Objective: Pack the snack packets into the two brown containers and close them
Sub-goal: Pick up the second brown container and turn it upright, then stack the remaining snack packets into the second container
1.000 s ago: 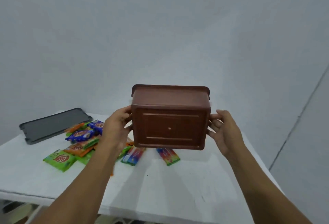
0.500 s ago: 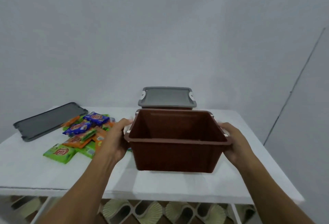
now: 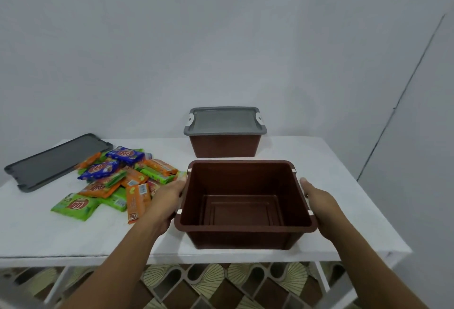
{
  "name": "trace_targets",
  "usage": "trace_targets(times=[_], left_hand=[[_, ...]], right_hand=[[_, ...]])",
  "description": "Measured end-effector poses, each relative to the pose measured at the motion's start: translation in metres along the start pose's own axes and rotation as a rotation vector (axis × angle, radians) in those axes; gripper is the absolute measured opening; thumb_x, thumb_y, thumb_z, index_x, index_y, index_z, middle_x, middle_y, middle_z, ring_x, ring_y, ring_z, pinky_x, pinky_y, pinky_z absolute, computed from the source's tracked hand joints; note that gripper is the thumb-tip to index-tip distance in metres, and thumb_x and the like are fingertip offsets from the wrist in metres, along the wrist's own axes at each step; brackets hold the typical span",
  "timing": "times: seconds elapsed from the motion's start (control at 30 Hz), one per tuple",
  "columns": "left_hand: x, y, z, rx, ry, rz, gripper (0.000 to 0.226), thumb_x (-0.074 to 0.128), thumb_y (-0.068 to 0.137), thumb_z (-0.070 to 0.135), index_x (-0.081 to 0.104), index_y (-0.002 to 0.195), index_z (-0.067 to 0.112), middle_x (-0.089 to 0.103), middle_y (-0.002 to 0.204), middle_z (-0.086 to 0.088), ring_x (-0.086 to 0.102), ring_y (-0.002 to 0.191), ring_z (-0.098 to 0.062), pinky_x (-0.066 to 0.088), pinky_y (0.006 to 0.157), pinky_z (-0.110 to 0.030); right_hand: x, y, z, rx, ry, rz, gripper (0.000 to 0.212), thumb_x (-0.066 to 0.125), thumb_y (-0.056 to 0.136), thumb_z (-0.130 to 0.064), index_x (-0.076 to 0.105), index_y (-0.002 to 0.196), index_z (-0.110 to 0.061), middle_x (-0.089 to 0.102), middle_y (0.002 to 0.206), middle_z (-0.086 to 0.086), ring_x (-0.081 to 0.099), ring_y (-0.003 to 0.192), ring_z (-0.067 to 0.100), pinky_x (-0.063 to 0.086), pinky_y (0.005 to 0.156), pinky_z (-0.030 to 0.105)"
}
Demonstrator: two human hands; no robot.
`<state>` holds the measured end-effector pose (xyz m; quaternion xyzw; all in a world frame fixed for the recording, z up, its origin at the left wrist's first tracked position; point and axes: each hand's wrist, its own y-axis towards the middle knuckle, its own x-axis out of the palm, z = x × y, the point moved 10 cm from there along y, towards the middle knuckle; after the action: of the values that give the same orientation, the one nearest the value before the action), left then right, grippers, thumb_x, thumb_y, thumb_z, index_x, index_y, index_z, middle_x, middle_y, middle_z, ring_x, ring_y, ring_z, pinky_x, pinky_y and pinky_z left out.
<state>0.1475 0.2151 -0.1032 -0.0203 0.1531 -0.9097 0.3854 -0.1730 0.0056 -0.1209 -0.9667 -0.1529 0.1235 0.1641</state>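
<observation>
An empty, open brown container (image 3: pixel 243 235) rests upright near the table's front edge. My left hand (image 3: pixel 167 200) grips its left side and my right hand (image 3: pixel 319 206) grips its right side. Behind it stands a second brown container (image 3: pixel 224 145) with a grey lid (image 3: pixel 224 122) on top. A pile of snack packets (image 3: pixel 118 181) in green, orange and blue lies left of the open container. A loose grey lid (image 3: pixel 54 160) lies flat at the far left.
The white table (image 3: pixel 344 186) ends just in front of the open container and to the right of my right hand. A plain wall stands close behind. Patterned floor (image 3: pixel 221 284) shows under the table.
The brown container, held up with its bottom facing me, has been turned upright and lowered onto the table near the front edge. Both hands stay on its sides.
</observation>
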Motion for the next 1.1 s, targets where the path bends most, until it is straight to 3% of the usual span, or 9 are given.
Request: trace_targets(times=[0.07, 0.27, 0.37, 0.47, 0.57, 0.63, 0.73, 0.87, 1.1], left_hand=[[-0.002, -0.001, 0.003, 0.025, 0.100, 0.017, 0.044, 0.042, 0.106, 0.047, 0.075, 0.101, 0.020, 0.077, 0.096, -0.004, 0.070, 0.096, -0.021, 0.047, 0.069, -0.032], [-0.005, -0.002, -0.001, 0.041, 0.085, 0.053, 0.045, 0.043, 0.106, 0.047, 0.075, 0.096, 0.018, 0.078, 0.083, 0.001, 0.072, 0.091, -0.018, 0.052, 0.071, -0.034], [-0.006, -0.003, -0.003, 0.042, 0.069, 0.084, 0.041, 0.044, 0.107, 0.042, 0.073, 0.090, 0.018, 0.076, 0.078, 0.001, 0.071, 0.088, -0.018, 0.049, 0.066, -0.032], [-0.006, -0.004, -0.002, 0.022, 0.067, 0.078, 0.038, 0.045, 0.106, 0.045, 0.073, 0.096, 0.020, 0.077, 0.089, -0.001, 0.070, 0.091, -0.018, 0.048, 0.066, -0.031], [-0.014, 0.001, -0.004, -0.044, 0.090, 0.073, 0.034, 0.050, 0.100, 0.057, 0.069, 0.101, 0.029, 0.073, 0.104, 0.001, 0.065, 0.096, -0.018, 0.051, 0.070, -0.034], [-0.023, 0.003, 0.001, -0.071, 0.073, 0.079, 0.040, 0.052, 0.098, 0.059, 0.071, 0.099, 0.024, 0.075, 0.096, -0.003, 0.069, 0.089, -0.022, 0.056, 0.073, -0.037], [-0.046, 0.009, 0.016, -0.012, 0.084, 0.128, 0.039, 0.058, 0.100, 0.044, 0.070, 0.090, 0.009, 0.067, 0.077, -0.011, 0.057, 0.065, -0.021, 0.045, 0.059, -0.031], [-0.060, 0.025, 0.037, 0.095, 0.194, 0.138, 0.018, 0.066, 0.096, 0.017, 0.068, 0.087, 0.002, 0.070, 0.071, -0.009, 0.058, 0.058, -0.017, 0.042, 0.056, -0.030], [-0.043, 0.078, 0.055, 0.094, 0.535, 0.086, 0.010, 0.069, 0.089, 0.003, 0.074, 0.080, 0.004, 0.073, 0.080, -0.012, 0.063, 0.063, -0.016, 0.048, 0.047, -0.020]], right_hand=[[0.002, 0.002, 0.003, -0.002, -0.052, 0.002, 0.060, 0.040, 0.100, -0.062, 0.068, 0.118, -0.013, 0.067, 0.119, 0.009, 0.061, 0.111, 0.031, 0.052, 0.098, 0.053], [0.008, -0.006, 0.001, -0.032, -0.026, -0.017, 0.050, 0.043, 0.101, -0.057, 0.072, 0.100, -0.016, 0.070, 0.103, 0.005, 0.064, 0.096, 0.025, 0.054, 0.077, 0.039], [0.009, -0.006, 0.001, -0.047, -0.025, -0.018, 0.050, 0.043, 0.101, -0.057, 0.072, 0.099, -0.016, 0.070, 0.101, 0.005, 0.064, 0.096, 0.025, 0.055, 0.085, 0.045], [0.006, -0.001, 0.002, -0.034, -0.094, -0.016, 0.050, 0.042, 0.101, -0.058, 0.070, 0.101, -0.017, 0.069, 0.103, 0.004, 0.063, 0.097, 0.025, 0.055, 0.088, 0.046], [0.003, 0.005, -0.006, -0.054, -0.235, -0.132, 0.049, 0.041, 0.100, -0.060, 0.070, 0.102, -0.020, 0.070, 0.101, 0.005, 0.065, 0.093, 0.025, 0.057, 0.073, 0.038], [-0.008, 0.014, -0.023, -0.108, -0.357, -0.162, 0.050, 0.047, 0.097, -0.061, 0.070, 0.100, -0.016, 0.071, 0.098, 0.008, 0.067, 0.089, 0.027, 0.056, 0.069, 0.036], [-0.019, 0.025, -0.067, -0.222, -0.473, -0.092, 0.039, 0.065, 0.092, -0.050, 0.070, 0.094, -0.011, 0.070, 0.096, 0.009, 0.063, 0.081, 0.024, 0.047, 0.062, 0.031], [0.017, 0.026, -0.135, -0.434, -0.447, -0.112, 0.012, 0.074, 0.088, -0.020, 0.075, 0.084, -0.009, 0.072, 0.087, 0.005, 0.061, 0.072, 0.017, 0.042, 0.057, 0.024], [0.154, 0.049, -0.179, -0.500, -0.624, -0.385, 0.006, 0.081, 0.081, -0.026, 0.079, 0.080, -0.020, 0.074, 0.072, -0.003, 0.063, 0.066, 0.011, 0.044, 0.054, 0.021]])
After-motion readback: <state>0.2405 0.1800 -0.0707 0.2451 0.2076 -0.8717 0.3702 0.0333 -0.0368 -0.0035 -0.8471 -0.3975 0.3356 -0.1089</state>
